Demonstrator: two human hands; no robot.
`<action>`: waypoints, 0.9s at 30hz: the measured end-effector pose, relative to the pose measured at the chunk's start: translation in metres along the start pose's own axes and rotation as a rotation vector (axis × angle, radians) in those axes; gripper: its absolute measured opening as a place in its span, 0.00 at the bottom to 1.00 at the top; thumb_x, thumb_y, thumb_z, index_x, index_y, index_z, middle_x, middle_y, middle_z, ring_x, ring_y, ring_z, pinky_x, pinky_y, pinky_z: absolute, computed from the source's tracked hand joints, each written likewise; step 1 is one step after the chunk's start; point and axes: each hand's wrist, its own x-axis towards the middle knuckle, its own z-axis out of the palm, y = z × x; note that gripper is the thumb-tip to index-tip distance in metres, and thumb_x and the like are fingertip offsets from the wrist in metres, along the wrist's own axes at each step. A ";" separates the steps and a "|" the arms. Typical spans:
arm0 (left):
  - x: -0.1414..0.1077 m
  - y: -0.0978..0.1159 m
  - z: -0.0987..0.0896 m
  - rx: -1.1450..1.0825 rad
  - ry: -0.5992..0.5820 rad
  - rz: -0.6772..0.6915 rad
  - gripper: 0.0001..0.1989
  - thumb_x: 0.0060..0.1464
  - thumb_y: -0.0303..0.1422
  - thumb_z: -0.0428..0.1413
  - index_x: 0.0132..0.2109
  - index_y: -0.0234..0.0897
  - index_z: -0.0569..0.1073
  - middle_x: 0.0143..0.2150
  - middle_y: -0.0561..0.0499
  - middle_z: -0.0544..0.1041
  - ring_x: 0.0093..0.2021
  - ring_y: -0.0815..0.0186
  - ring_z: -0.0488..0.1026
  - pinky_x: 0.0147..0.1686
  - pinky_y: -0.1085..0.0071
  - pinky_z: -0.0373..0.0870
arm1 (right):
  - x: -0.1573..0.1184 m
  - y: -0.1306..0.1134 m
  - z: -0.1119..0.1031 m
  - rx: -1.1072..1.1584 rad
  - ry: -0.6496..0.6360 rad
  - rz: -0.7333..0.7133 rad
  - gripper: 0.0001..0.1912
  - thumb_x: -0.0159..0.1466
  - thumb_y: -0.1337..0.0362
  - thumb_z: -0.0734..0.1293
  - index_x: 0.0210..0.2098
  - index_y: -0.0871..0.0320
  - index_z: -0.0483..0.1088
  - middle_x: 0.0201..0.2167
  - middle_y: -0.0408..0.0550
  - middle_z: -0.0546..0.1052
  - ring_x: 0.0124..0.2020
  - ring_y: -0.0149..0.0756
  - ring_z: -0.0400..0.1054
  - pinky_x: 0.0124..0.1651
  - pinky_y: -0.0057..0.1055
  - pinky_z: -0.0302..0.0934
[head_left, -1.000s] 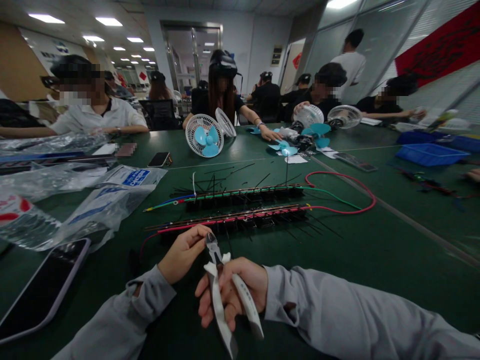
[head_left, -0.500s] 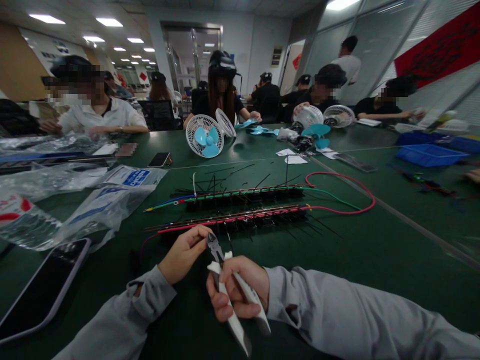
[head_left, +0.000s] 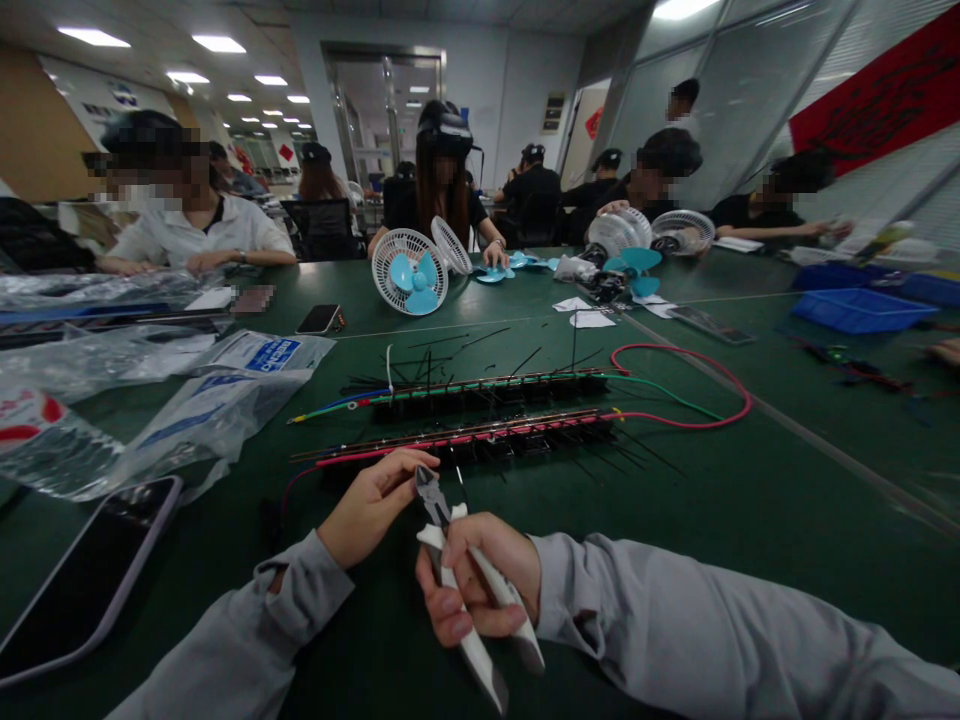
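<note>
Diagonal cutters (head_left: pixel 448 530) with white handles rest in my right hand (head_left: pixel 480 585), fingers wrapped round the grips and jaws pointing up and left. My left hand (head_left: pixel 375 505) is closed, its fingertips together at the front edge of the near wire assembly (head_left: pixel 480 436); the cutter jaws partly cover them, so what they pinch cannot be made out. A red wire runs along that long black assembly, and thin black cable-tie tails stick out of it. Just behind lies a similar wire assembly (head_left: pixel 487 388) with green and blue wires.
On the left lie a phone (head_left: pixel 82 580), a water bottle (head_left: pixel 52 450) and plastic bags (head_left: pixel 225 390). A red cable (head_left: pixel 742 400) loops to the right. Fans (head_left: pixel 411 272) stand at the far side, where people sit. Blue trays (head_left: pixel 862 312) are at the right.
My left fingertips and the cutters have shifted slightly right. Across the table, a person's hand has lowered a blue fan blade to the tabletop.
</note>
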 end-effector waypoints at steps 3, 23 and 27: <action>0.000 0.000 0.000 -0.005 0.018 -0.005 0.08 0.56 0.33 0.54 0.38 0.34 0.74 0.48 0.43 0.72 0.46 0.60 0.71 0.47 0.64 0.67 | 0.000 0.001 -0.003 0.008 -0.032 -0.007 0.11 0.50 0.65 0.58 0.31 0.63 0.64 0.21 0.47 0.61 0.21 0.31 0.61 0.07 0.16 0.37; 0.001 -0.003 0.002 -0.024 0.173 0.005 0.04 0.51 0.30 0.57 0.34 0.34 0.76 0.38 0.47 0.76 0.40 0.62 0.73 0.42 0.67 0.71 | 0.009 0.003 -0.009 -0.041 -0.098 -0.007 0.28 0.46 0.67 0.58 0.47 0.69 0.64 0.44 0.62 0.72 0.44 0.48 0.70 0.32 0.30 0.67; 0.001 -0.003 0.002 -0.027 0.165 0.007 0.04 0.51 0.30 0.58 0.34 0.34 0.76 0.38 0.47 0.76 0.40 0.63 0.73 0.41 0.68 0.70 | 0.009 0.003 -0.009 -0.031 -0.092 -0.012 0.28 0.46 0.67 0.57 0.47 0.68 0.64 0.45 0.62 0.71 0.44 0.47 0.70 0.33 0.32 0.66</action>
